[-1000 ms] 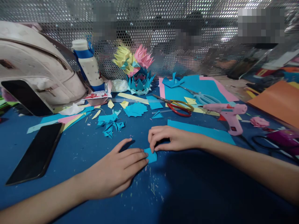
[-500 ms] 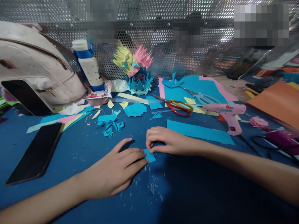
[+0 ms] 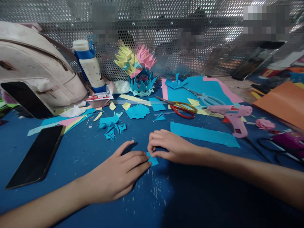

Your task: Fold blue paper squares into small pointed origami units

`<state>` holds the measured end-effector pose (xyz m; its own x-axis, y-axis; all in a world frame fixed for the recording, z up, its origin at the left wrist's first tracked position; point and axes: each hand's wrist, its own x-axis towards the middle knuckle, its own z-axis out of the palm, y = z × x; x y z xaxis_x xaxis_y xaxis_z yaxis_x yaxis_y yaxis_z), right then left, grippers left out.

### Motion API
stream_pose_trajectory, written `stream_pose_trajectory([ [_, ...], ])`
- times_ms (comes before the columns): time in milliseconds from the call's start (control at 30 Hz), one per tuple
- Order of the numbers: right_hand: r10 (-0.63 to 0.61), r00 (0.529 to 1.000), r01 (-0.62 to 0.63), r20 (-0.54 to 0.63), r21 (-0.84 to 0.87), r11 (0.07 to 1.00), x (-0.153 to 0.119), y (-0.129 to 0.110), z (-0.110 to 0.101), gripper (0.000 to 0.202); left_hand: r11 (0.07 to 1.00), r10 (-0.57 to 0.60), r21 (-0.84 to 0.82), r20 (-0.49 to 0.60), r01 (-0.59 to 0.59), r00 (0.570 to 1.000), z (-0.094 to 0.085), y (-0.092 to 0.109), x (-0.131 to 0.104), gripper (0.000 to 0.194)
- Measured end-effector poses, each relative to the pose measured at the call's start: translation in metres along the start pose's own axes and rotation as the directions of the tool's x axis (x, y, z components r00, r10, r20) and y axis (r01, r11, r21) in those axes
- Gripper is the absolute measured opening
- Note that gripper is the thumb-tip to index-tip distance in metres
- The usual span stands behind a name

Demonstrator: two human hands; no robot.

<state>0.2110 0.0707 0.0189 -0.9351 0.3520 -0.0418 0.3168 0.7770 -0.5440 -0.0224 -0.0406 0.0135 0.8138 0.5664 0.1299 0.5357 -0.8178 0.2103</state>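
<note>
A small piece of blue paper (image 3: 153, 160) lies on the dark blue tabletop between my hands, partly covered by fingers. My left hand (image 3: 121, 172) lies flat with fingers stretched out and thumb apart, its fingertips resting on the paper's left side. From the right, my right hand (image 3: 169, 146) curls its fingers in a pinch at the paper's upper edge. Just beyond are folded blue paper pieces (image 3: 111, 126), some joined in a cluster, and a single blue paper triangle (image 3: 160, 117). A long blue paper strip (image 3: 204, 134) lies behind my right forearm.
Red-and-yellow-handled scissors (image 3: 184, 109), light blue scissors (image 3: 210, 99) and a pink glue gun (image 3: 234, 117) lie behind on the right. Two phones, one flat (image 3: 36, 156), one propped (image 3: 27, 99), a backpack (image 3: 35, 69) and a bottle (image 3: 89, 68) are left. Folded paper flowers (image 3: 142, 84) stand at the back.
My right hand has shifted very slightly at the paper's edge. My left hand stays in place, and the view has moved a little.
</note>
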Motion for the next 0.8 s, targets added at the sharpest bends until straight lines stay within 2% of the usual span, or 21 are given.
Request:
stream_pose_trajectory([
  [200, -0.009, 1.000, 0.009, 0.006, -0.035, 0.999, -0.0009, -0.0014, -0.0003, 0.006, 1.000, -0.007, 0.000, 0.008, 0.007, 1.000, 0.0006, -0.0004, 0.0002, 0.050],
  [400, -0.026, 1.000, 0.026, -0.002, -0.060, 0.998, -0.0018, -0.0022, -0.0006, 0.005, 1.000, -0.008, 0.000, 0.041, 0.008, 0.999, 0.0014, -0.0001, 0.0012, 0.059],
  [800, -0.047, 0.997, 0.049, -0.055, 0.049, 0.998, -0.0025, 0.0045, -0.0086, 0.004, 0.999, -0.023, 0.050, 0.069, 0.020, 0.997, 0.0006, 0.0036, 0.0053, 0.059],
])
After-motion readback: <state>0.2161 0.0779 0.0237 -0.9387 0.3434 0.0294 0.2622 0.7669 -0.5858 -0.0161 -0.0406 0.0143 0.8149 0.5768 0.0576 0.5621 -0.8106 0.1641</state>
